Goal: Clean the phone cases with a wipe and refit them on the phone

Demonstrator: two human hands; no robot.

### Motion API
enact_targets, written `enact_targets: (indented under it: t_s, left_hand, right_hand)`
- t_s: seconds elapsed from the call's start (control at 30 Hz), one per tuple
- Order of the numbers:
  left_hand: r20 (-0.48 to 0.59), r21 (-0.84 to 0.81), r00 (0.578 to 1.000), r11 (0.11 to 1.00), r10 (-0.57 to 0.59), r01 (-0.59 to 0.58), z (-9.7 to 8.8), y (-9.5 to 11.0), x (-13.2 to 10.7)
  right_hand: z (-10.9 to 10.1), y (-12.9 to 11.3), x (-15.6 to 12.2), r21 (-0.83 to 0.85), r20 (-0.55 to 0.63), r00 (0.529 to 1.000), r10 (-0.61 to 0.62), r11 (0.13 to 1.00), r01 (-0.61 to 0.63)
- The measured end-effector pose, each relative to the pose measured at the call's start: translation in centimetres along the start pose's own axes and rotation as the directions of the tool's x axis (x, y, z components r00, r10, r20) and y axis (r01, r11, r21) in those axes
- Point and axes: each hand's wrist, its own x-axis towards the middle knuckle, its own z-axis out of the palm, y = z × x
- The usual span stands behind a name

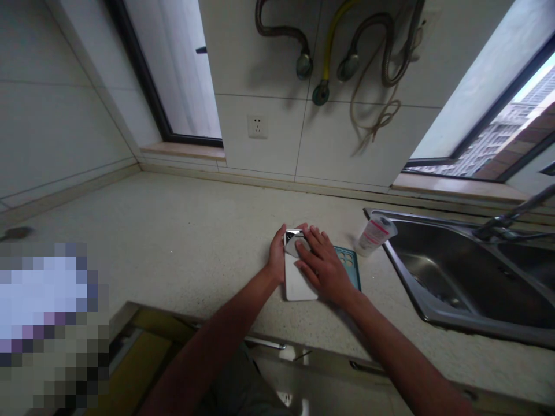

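A white smartphone (pixel 299 284) lies back side up on the counter, its dark camera lens showing at the top left corner. My left hand (pixel 276 257) is closed around the phone's left edge, the thumb along the side. Across the phone's upper right part lies my right hand (pixel 323 263), fingers stretched out and apart. Under its fingertips is a thin grey patch (pixel 293 247), perhaps a cloth; its kind cannot be made out. A teal phone case (pixel 350 266) with round camera holes lies just right of the phone, partly hidden by my right hand and forearm.
A clear plastic cup (pixel 376 234) with red print stands tilted by the rim of the steel sink (pixel 437 266). A faucet (pixel 498 225) rises behind it. Pipes (pixel 303 63) and a socket (pixel 257 126) are on the wall. A blurred-out block covers the far left.
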Motion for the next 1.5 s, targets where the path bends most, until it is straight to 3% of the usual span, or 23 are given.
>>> enact_targets:
  t_s: [0.27, 0.37, 0.53, 0.67, 0.77, 0.83, 0.93, 1.0, 1.17, 1.33, 1.5]
  left_hand:
    - [0.054, -0.008, 0.992, 0.993, -0.117, 0.118, 0.3, -0.5, -0.5]
    - [0.048, -0.009, 0.989, 0.990, -0.137, 0.137, 0.2, -0.4, -0.4]
    - [0.013, 0.005, 0.998, 0.998, -0.064, 0.064, 0.2, -0.2, 0.0]
    - [0.009, 0.006, 0.999, 0.999, -0.031, 0.031, 0.5, -0.1, -0.2]
    - [0.028, 0.001, 1.000, 1.000, -0.010, 0.009, 0.8, -0.1, -0.5]
    - [0.040, -0.018, 0.999, 1.000, -0.012, 0.013, 1.1, -0.2, -0.7]
    - [0.050, -0.057, 0.998, 0.997, -0.046, 0.048, 1.1, -0.2, -0.6]
    - [0.054, -0.065, 0.996, 0.996, -0.064, 0.068, 0.9, -0.3, -0.5]
    - [0.037, -0.043, 0.997, 0.997, -0.065, 0.066, 0.7, -0.2, -0.3]
    - [-0.038, -0.050, 0.999, 0.999, -0.010, 0.008, 0.6, 0.0, -0.1]
    - [-0.094, -0.058, 0.994, 0.996, 0.058, -0.064, 0.0, 0.1, 0.4]
  right_hand:
    - [0.0, -0.7, 0.2, -0.048, 0.081, 0.997, -0.008, 0.999, 0.012]
    - [-0.2, -0.5, 0.2, -0.024, 0.050, 0.998, -0.041, 0.999, 0.042]
    - [-0.8, 0.0, 0.2, -0.011, -0.043, 0.996, -0.082, 0.997, 0.081]
    - [-1.7, -0.1, 0.3, -0.050, -0.215, 0.976, 0.012, 0.998, -0.023]
    - [-2.2, -0.3, 0.5, -0.029, -0.352, 0.926, 0.136, 0.987, -0.156]
    - [-2.3, -0.3, 0.6, 0.053, -0.378, 0.897, 0.231, 0.972, -0.228]
    - [-2.1, 0.1, 0.7, 0.176, -0.364, 0.869, 0.335, 0.941, -0.289]
    - [-1.8, 0.3, 0.6, 0.178, -0.350, 0.876, 0.332, 0.942, -0.286]
    - [-0.8, 0.7, 0.4, 0.067, -0.219, 0.952, 0.213, 0.977, -0.203]
    - [-0.7, 0.4, 0.1, 0.045, -0.110, 0.985, 0.137, 0.990, -0.132]
    - [-1.2, -0.7, 0.1, 0.084, 0.043, 0.997, -0.059, 0.995, 0.055]
